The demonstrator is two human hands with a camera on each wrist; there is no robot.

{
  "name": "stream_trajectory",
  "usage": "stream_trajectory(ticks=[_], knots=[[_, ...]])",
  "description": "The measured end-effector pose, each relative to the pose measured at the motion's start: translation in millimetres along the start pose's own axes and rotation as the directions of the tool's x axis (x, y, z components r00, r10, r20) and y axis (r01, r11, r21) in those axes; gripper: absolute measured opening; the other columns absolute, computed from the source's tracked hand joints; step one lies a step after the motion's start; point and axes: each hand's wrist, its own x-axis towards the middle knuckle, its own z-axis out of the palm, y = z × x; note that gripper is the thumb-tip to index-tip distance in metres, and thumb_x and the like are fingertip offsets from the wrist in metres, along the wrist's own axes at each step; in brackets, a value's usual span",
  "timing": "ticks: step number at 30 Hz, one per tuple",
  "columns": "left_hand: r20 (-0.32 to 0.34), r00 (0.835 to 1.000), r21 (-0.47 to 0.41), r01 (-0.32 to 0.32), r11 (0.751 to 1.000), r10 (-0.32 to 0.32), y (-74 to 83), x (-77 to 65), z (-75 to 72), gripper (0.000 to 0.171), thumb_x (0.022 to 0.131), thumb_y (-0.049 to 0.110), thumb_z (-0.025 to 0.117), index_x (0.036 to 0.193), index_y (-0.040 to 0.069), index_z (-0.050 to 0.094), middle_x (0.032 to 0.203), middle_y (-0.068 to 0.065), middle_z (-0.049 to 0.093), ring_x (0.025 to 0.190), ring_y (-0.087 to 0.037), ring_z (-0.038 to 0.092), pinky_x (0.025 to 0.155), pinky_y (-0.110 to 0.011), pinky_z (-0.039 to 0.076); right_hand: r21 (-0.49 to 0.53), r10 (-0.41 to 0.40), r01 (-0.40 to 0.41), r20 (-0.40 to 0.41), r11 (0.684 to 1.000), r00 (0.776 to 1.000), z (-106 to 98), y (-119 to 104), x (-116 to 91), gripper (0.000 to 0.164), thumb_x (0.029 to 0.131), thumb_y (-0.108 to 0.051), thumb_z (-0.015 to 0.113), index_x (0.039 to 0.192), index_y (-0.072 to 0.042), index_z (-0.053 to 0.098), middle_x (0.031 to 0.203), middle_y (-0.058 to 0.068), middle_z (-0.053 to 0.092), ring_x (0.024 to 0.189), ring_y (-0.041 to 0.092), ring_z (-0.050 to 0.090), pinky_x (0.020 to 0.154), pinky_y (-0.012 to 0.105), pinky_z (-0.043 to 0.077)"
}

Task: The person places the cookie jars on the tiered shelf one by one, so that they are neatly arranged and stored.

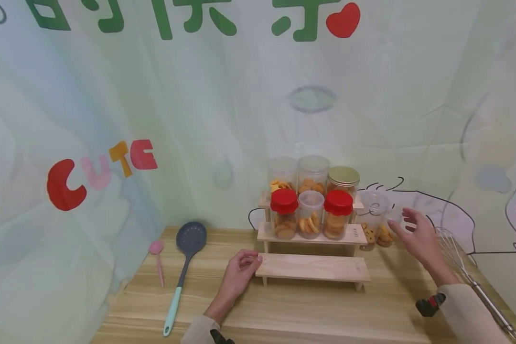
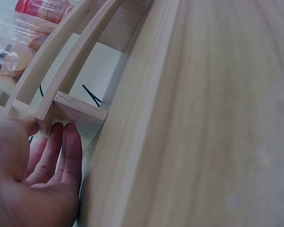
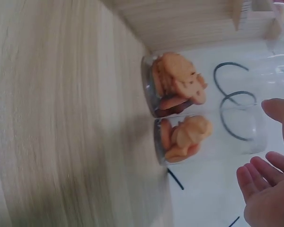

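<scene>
A three-step wooden rack [image 1: 314, 267] stands on the table. At its left end, my left hand [image 1: 241, 270] grips the lowest step, thumb over the top and fingers at the end in the left wrist view. Two clear jars stand right of the rack: a jar of chip cookies [image 3: 177, 85] and a jar of pale biscuits [image 3: 187, 137]. Thumb and fingers spread, my right hand [image 1: 417, 234] is beside the top of the biscuit jar and holds nothing. On the middle step are two red-lidded jars [image 1: 338, 215] with a clear-lidded jar [image 1: 310, 215] between them.
The top step carries two clear jars [image 1: 313, 172] and a gold-lidded jar [image 1: 343, 177]. A slotted turner [image 1: 185, 267] and a small pink spoon [image 1: 158, 260] lie on the left of the table [image 1: 305, 315]. At the right edge lies a whisk [image 1: 468, 277]. A printed curtain [image 1: 223, 119] hangs behind.
</scene>
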Motion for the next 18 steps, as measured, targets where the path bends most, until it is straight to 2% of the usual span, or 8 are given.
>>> stream_trajectory(ticks=[5, 9, 14, 18], knots=[[0.0, 1.0, 0.008, -0.015, 1.0, 0.015, -0.7, -0.4, -0.2, 0.034, 0.105, 0.024, 0.073, 0.126, -0.003, 0.067, 0.111, -0.017, 0.08, 0.099, -0.007, 0.074, 0.089, -0.017, 0.057, 0.0, -0.002, 0.002, 0.075, 1.0, 0.997, 4.9, 5.8, 6.5, 0.086, 0.111, -0.044, 0.06, 0.164, 0.012, 0.023, 0.16, 0.045, 0.037, 0.141, 0.064, 0.045, 0.113, 0.073, 0.044], [0.001, 1.0, -0.003, -0.023, 1.0, 0.023, 0.1, -0.4, 0.2, 0.033, 0.106, 0.022, 0.072, 0.126, -0.004, 0.067, 0.111, -0.018, 0.08, 0.1, -0.01, 0.075, 0.089, -0.018, 0.057, 0.0, -0.015, 0.015, 0.066, 1.0, 0.998, 9.6, 8.9, 8.2, 0.08, 0.112, -0.042, 0.058, 0.164, 0.011, 0.026, 0.157, 0.048, 0.039, 0.138, 0.065, 0.048, 0.112, 0.072, 0.045], [-0.005, 1.0, -0.029, 0.011, 1.0, -0.011, 1.8, -1.0, 0.8, 0.032, 0.105, 0.019, 0.073, 0.127, -0.003, 0.067, 0.113, -0.02, 0.08, 0.103, -0.017, 0.076, 0.087, -0.017, 0.056, 0.005, -0.039, 0.039, 0.029, 0.999, 0.999, 12.6, 9.9, 7.1, 0.074, 0.113, -0.038, 0.058, 0.162, 0.01, 0.031, 0.152, 0.048, 0.044, 0.135, 0.065, 0.052, 0.11, 0.072, 0.047], [-0.007, 1.0, 0.0, 0.01, 1.0, -0.01, 4.2, -2.1, 0.6, 0.032, 0.105, 0.021, 0.073, 0.127, -0.002, 0.067, 0.113, -0.019, 0.08, 0.103, -0.017, 0.076, 0.086, -0.017, 0.056, 0.039, -0.026, 0.025, 0.008, 0.999, 1.0, 14.4, 9.0, 4.0, 0.074, 0.112, -0.038, 0.06, 0.162, 0.01, 0.032, 0.154, 0.046, 0.044, 0.138, 0.063, 0.05, 0.111, 0.072, 0.046]])
